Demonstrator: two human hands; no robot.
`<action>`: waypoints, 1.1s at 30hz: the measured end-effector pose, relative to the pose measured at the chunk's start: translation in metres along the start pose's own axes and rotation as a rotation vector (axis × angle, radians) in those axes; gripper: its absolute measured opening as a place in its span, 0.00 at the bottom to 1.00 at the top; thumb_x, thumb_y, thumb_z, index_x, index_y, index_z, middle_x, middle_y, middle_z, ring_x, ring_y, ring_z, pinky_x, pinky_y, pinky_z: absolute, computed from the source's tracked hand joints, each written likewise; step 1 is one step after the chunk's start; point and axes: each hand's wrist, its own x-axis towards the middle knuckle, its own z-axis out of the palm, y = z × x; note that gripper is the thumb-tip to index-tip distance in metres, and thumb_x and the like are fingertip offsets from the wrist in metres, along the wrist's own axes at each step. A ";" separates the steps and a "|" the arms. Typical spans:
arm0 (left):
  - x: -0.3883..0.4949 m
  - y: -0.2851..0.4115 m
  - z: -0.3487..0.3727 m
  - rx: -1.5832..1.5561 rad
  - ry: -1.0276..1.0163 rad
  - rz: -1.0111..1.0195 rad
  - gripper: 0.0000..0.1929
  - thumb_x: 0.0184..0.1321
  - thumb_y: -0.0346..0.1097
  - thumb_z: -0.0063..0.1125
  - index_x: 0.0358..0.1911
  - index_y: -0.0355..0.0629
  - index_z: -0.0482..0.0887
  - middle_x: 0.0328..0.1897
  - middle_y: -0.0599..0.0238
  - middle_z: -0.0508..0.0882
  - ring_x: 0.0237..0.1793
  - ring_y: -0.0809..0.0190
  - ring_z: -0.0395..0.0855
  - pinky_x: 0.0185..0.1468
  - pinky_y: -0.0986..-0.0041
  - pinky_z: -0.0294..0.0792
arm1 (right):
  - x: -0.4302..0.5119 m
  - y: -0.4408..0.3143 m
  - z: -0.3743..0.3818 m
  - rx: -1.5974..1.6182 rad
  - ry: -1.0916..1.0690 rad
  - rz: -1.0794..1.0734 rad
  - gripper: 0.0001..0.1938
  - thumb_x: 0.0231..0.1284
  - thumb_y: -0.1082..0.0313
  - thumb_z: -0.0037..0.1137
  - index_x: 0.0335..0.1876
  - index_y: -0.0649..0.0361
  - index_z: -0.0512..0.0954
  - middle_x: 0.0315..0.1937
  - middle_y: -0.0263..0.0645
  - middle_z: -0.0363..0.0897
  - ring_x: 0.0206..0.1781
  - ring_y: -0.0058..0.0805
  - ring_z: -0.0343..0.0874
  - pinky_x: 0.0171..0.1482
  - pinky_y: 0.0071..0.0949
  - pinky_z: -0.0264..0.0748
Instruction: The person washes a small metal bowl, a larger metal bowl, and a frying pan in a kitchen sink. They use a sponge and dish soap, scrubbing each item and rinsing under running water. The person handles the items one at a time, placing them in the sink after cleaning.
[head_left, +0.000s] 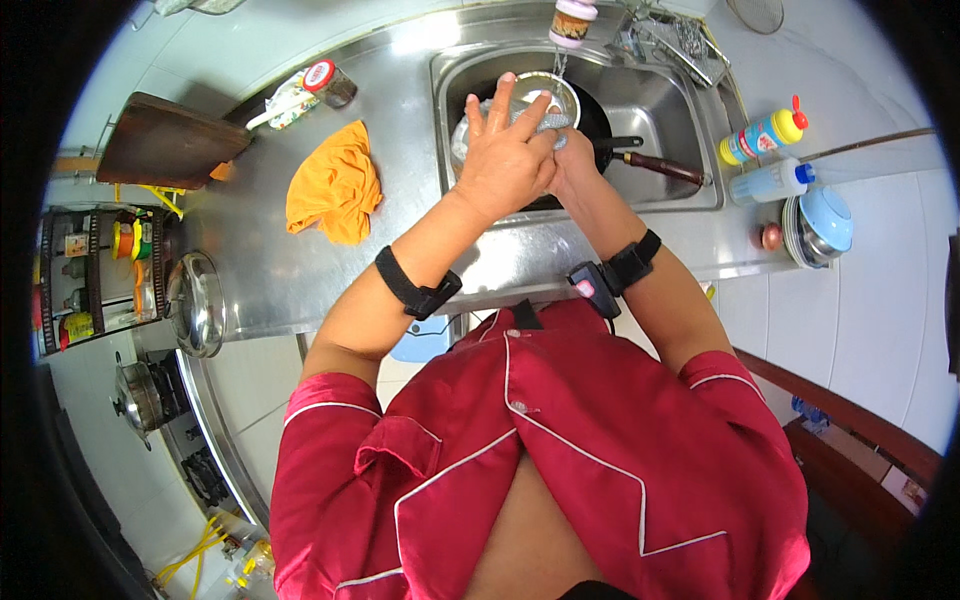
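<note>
Over the stainless-steel sink, my left hand is spread, palm down, its fingers apart. Beneath its fingers shows a grey mesh scrubbing cloth. My right hand is closed around part of that cloth, close against the left hand, which hides most of its fingers. Just beyond the hands is a shiny metal bowl, with a thin stream of water running down at it. A black pan lies below in the sink; a brown handle reaches right. A whitish item left of my fingers is mostly hidden.
An orange cloth lies on the steel counter at left, near a red-lidded jar and a dark cutting board. To the right stand a yellow bottle, a clear blue-capped bottle and stacked bowls.
</note>
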 end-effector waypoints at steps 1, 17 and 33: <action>-0.004 0.000 -0.001 0.021 -0.033 0.010 0.11 0.47 0.38 0.60 0.36 0.54 0.85 0.66 0.63 0.68 0.70 0.38 0.50 0.57 0.30 0.51 | 0.001 0.002 -0.003 0.024 0.005 0.027 0.16 0.70 0.57 0.38 0.52 0.60 0.68 0.46 0.42 0.74 0.46 0.34 0.78 0.44 0.36 0.78; -0.082 -0.035 0.024 -0.725 0.477 -0.486 0.12 0.61 0.29 0.48 0.48 0.40 0.73 0.67 0.46 0.65 0.65 0.45 0.64 0.65 0.61 0.57 | 0.017 -0.014 0.031 0.127 0.243 0.110 0.23 0.72 0.52 0.31 0.62 0.59 0.65 0.60 0.45 0.68 0.60 0.43 0.71 0.61 0.54 0.65; -0.078 -0.095 0.012 -1.457 0.288 -1.388 0.22 0.49 0.18 0.46 0.51 0.40 0.71 0.41 0.59 0.79 0.39 0.60 0.79 0.42 0.69 0.74 | -0.012 0.020 0.034 -1.839 -0.618 -1.440 0.14 0.48 0.52 0.64 0.31 0.53 0.75 0.31 0.36 0.76 0.41 0.35 0.75 0.45 0.30 0.71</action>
